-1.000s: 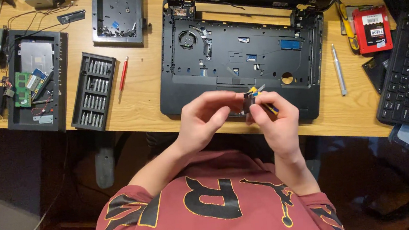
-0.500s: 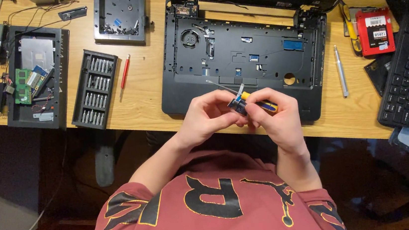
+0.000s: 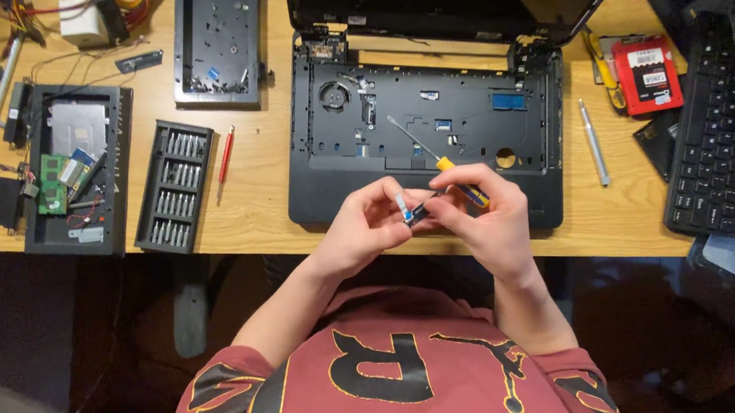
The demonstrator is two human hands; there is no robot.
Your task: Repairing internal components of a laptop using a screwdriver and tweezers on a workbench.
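Both hands meet over the front edge of the bench, just in front of the opened laptop base [image 3: 427, 129].

Left hand [image 3: 361, 230]: fingers curled narrow, pinching a small part [image 3: 404, 208] with a pale blue tab between thumb and fingertips. What the part is cannot be told at this size.

Right hand [image 3: 486, 222]: closed around a screwdriver [image 3: 435, 162] with a yellow handle. The handle sits under the curled fingers; the metal shaft sticks out past the knuckles.

Key relation: the screwdriver's long axis runs diagonally, handle near the right hand, tip pointing up and to the left over the laptop base's palm rest, away from the person. The tip is therefore not on the small part; the part lies just beside the handle end, at the gap between the two hands. Right fingertips also touch the part or come very close to it; contact cannot be confirmed.

The left hand carries the part; the right is equally near, but occupied by the tool.

Other items: bit tray [image 3: 175, 187] and red pen-like tool [image 3: 225, 157] toward the left of the bench, silver rod [image 3: 593, 142] right of the laptop base, keyboard [image 3: 718, 110] at the right edge.
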